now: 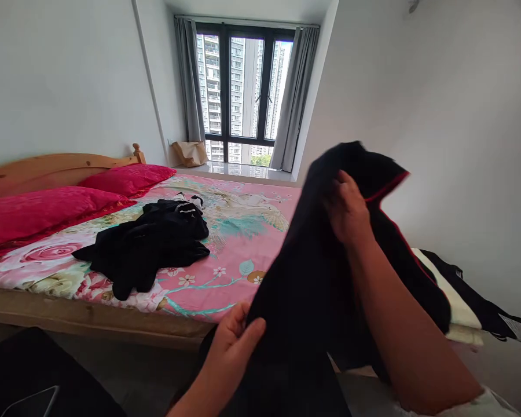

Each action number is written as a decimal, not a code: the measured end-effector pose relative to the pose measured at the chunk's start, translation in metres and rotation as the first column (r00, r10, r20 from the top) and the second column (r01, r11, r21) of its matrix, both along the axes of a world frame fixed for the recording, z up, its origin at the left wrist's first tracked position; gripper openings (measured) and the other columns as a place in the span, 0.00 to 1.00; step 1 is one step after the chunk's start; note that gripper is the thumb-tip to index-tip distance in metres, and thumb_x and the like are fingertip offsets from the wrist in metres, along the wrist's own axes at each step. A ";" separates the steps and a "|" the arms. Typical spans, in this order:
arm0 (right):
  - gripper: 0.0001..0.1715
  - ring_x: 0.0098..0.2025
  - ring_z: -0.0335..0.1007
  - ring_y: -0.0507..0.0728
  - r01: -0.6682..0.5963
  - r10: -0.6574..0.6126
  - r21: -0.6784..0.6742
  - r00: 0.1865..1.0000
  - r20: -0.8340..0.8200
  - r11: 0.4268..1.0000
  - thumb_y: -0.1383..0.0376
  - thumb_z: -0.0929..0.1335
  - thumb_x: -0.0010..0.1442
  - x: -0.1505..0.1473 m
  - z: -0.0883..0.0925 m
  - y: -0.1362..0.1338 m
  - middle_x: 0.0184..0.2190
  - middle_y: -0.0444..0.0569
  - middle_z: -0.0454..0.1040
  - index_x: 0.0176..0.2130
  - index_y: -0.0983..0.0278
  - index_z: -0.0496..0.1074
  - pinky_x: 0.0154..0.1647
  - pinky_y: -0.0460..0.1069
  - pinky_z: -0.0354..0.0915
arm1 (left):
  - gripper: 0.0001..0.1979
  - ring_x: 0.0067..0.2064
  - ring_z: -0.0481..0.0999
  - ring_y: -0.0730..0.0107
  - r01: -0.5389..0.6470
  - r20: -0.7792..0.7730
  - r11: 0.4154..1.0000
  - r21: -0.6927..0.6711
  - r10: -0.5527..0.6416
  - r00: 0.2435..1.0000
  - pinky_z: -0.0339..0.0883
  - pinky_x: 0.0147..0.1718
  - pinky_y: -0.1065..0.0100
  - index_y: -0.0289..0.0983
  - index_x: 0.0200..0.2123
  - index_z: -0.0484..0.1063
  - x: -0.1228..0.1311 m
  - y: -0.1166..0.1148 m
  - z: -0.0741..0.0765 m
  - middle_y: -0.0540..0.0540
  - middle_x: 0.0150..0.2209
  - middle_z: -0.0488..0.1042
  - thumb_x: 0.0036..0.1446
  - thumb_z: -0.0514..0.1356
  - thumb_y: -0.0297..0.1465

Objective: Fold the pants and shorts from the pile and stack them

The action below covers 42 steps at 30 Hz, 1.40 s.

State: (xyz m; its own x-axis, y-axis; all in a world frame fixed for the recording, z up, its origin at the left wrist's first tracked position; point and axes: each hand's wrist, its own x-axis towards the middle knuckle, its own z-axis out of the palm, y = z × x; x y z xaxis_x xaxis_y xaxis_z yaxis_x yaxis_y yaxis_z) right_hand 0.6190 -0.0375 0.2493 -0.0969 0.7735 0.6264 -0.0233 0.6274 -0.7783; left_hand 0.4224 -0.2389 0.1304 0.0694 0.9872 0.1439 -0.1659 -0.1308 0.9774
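A black garment with a thin red edge (304,278) hangs between my two hands, in front of the bed's right part. My left hand (237,341) pinches its left edge low down, thumb and fingers closed on the cloth. Higher up and to the right, my right hand (349,208) is closed on the upper part, with some fingertips hidden in the dark fabric. On the bed (243,255), to the left, lies a crumpled pile of black clothes (151,240) with a few white patches.
Red pillows (125,178) rest by the wooden headboard (69,161). Black and white clothes (455,289) lie at the right by the wall. A brown paper bag (190,153) stands near the window. Something dark (39,370) is at the lower left.
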 end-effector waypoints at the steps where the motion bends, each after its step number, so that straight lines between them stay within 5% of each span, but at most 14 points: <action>1: 0.22 0.51 0.66 0.56 -0.026 0.026 -0.012 1.000 0.001 1.000 0.51 0.62 0.60 -0.011 -0.003 0.004 0.47 0.47 0.71 0.50 0.56 0.69 0.50 0.54 0.65 | 0.13 0.38 0.76 0.67 -0.123 0.105 0.987 -0.101 0.134 0.985 0.70 0.38 0.68 0.38 0.40 0.68 -0.019 0.016 -0.016 0.45 0.37 0.77 0.55 0.60 0.39; 4: 0.19 0.42 0.71 0.54 -0.073 0.082 -0.132 0.994 0.066 0.989 0.53 0.66 0.57 -0.030 -0.036 0.004 0.40 0.49 0.74 0.44 0.62 0.73 0.45 0.52 0.67 | 0.14 0.35 0.77 0.68 -0.389 0.108 0.851 -0.352 0.450 0.886 0.71 0.36 0.70 0.36 0.38 0.68 -0.084 0.048 -0.082 0.46 0.34 0.78 0.49 0.65 0.35; 8: 0.22 0.28 0.70 0.51 -0.019 0.110 -0.487 0.981 0.159 0.873 0.50 0.67 0.55 -0.013 -0.138 -0.031 0.29 0.46 0.72 0.39 0.66 0.72 0.32 0.48 0.69 | 0.06 0.28 0.76 0.69 -0.534 -0.093 0.615 -0.580 0.602 0.793 0.72 0.27 0.71 0.34 0.33 0.69 -0.152 0.045 -0.165 0.48 0.27 0.76 0.50 0.62 0.26; 10: 0.25 0.23 0.66 0.49 0.086 0.048 -0.676 0.983 0.177 0.732 0.47 0.66 0.53 0.010 -0.205 -0.062 0.25 0.44 0.68 0.35 0.66 0.71 0.22 0.45 0.65 | 0.04 0.28 0.76 0.68 -0.510 -0.108 0.597 -0.620 0.579 0.808 0.72 0.26 0.70 0.34 0.33 0.70 -0.170 0.037 -0.188 0.48 0.28 0.77 0.51 0.62 0.25; 13: 0.31 0.17 0.59 0.48 0.277 -0.077 -0.883 0.960 0.268 0.380 0.40 0.67 0.45 0.045 -0.294 -0.115 0.20 0.41 0.63 0.31 0.65 0.67 0.12 0.44 0.59 | 0.06 0.31 0.78 0.67 -0.466 -0.095 0.601 -0.650 0.544 0.834 0.73 0.27 0.70 0.35 0.34 0.70 -0.179 0.034 -0.205 0.47 0.32 0.78 0.50 0.63 0.25; 15: 0.35 0.21 0.64 0.52 0.398 -0.254 -0.894 0.904 0.345 0.203 0.39 0.69 0.40 0.064 -0.332 -0.142 0.25 0.44 0.67 0.35 0.63 0.64 0.12 0.46 0.61 | 0.08 0.33 0.79 0.65 -0.483 -0.117 0.588 -0.649 0.551 0.826 0.74 0.28 0.69 0.36 0.34 0.70 -0.177 0.038 -0.210 0.47 0.33 0.78 0.48 0.64 0.25; 17: 0.40 0.30 0.71 0.57 0.446 -0.434 -0.889 0.825 0.362 0.106 0.38 0.69 0.38 0.079 -0.350 -0.154 0.35 0.50 0.70 0.39 0.62 0.60 0.16 0.48 0.67 | 0.11 0.37 0.79 0.61 -0.517 -0.151 0.576 -0.633 0.564 0.812 0.74 0.30 0.68 0.36 0.35 0.71 -0.173 0.042 -0.213 0.45 0.34 0.79 0.45 0.65 0.26; 20: 0.45 0.40 0.72 0.62 0.542 -0.548 -0.826 0.744 0.383 0.158 0.36 0.67 0.39 0.098 -0.349 -0.138 0.44 0.56 0.68 0.45 0.63 0.57 0.23 0.51 0.70 | 0.15 0.43 0.78 0.55 -0.547 -0.203 0.569 -0.614 0.556 0.806 0.75 0.36 0.67 0.37 0.35 0.74 -0.166 0.045 -0.210 0.45 0.35 0.78 0.39 0.68 0.27; 25: 0.48 0.42 0.71 0.66 0.735 -0.502 -0.613 0.662 0.556 0.291 0.39 0.69 0.38 0.125 -0.323 -0.079 0.39 0.57 0.71 0.47 0.68 0.61 0.40 0.58 0.68 | 0.13 0.49 0.75 0.54 -0.589 -0.259 0.518 -0.620 0.574 0.777 0.74 0.36 0.69 0.38 0.31 0.74 -0.160 0.044 -0.180 0.47 0.33 0.79 0.37 0.66 0.24; 29: 0.38 0.49 0.65 0.71 0.760 -0.493 -0.543 0.647 0.582 0.356 0.44 0.73 0.31 0.140 -0.305 -0.059 0.36 0.55 0.72 0.37 0.65 0.69 0.54 0.62 0.58 | 0.15 0.37 0.79 0.63 -0.504 -0.130 0.495 -0.708 0.610 0.782 0.73 0.27 0.74 0.38 0.29 0.74 -0.158 0.036 -0.164 0.52 0.29 0.79 0.34 0.62 0.18; 34: 0.25 0.42 0.71 0.69 0.645 -0.441 -0.646 0.759 0.480 0.407 0.49 0.70 0.38 0.143 -0.276 -0.059 0.28 0.53 0.75 0.31 0.65 0.72 0.46 0.60 0.64 | 0.21 0.23 0.75 0.71 -0.456 -0.074 0.478 -0.750 0.624 0.778 0.70 0.21 0.75 0.38 0.29 0.73 -0.162 0.031 -0.178 0.55 0.26 0.78 0.26 0.64 0.16; 37: 0.29 0.44 0.72 0.62 0.460 -0.418 -0.709 0.873 0.252 0.534 0.48 0.65 0.49 0.118 -0.226 -0.063 0.40 0.52 0.76 0.46 0.63 0.69 0.42 0.54 0.68 | 0.21 0.22 0.74 0.71 -0.468 -0.073 0.478 -0.743 0.637 0.767 0.70 0.19 0.75 0.39 0.28 0.72 -0.163 0.033 -0.183 0.56 0.24 0.77 0.24 0.66 0.18; 39: 0.31 0.50 0.68 0.60 0.052 -0.170 -0.663 0.979 -0.115 0.747 0.52 0.66 0.54 0.092 -0.184 -0.068 0.50 0.52 0.72 0.55 0.58 0.63 0.46 0.54 0.66 | 0.20 0.20 0.74 0.71 -0.485 -0.095 0.469 -0.738 0.639 0.763 0.69 0.18 0.74 0.39 0.27 0.72 -0.162 0.035 -0.181 0.57 0.22 0.76 0.24 0.67 0.19; 42: 0.26 0.44 0.72 0.58 -0.312 0.180 -0.541 0.942 -0.283 0.781 0.56 0.66 0.58 0.060 -0.143 -0.077 0.43 0.51 0.75 0.55 0.57 0.63 0.45 0.54 0.66 | 0.20 0.20 0.74 0.71 -0.494 -0.104 0.465 -0.734 0.642 0.760 0.69 0.18 0.75 0.39 0.26 0.72 -0.159 0.036 -0.174 0.57 0.21 0.75 0.23 0.67 0.19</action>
State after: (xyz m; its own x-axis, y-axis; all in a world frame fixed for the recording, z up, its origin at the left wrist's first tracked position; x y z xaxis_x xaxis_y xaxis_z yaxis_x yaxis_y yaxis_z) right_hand 0.6794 -0.1145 0.1065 -0.2548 0.9613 0.1049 -0.3136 0.0205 -0.9493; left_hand 0.2631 -0.2030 -0.0436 -0.4960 0.5917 -0.6354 -0.4744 0.4282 0.7691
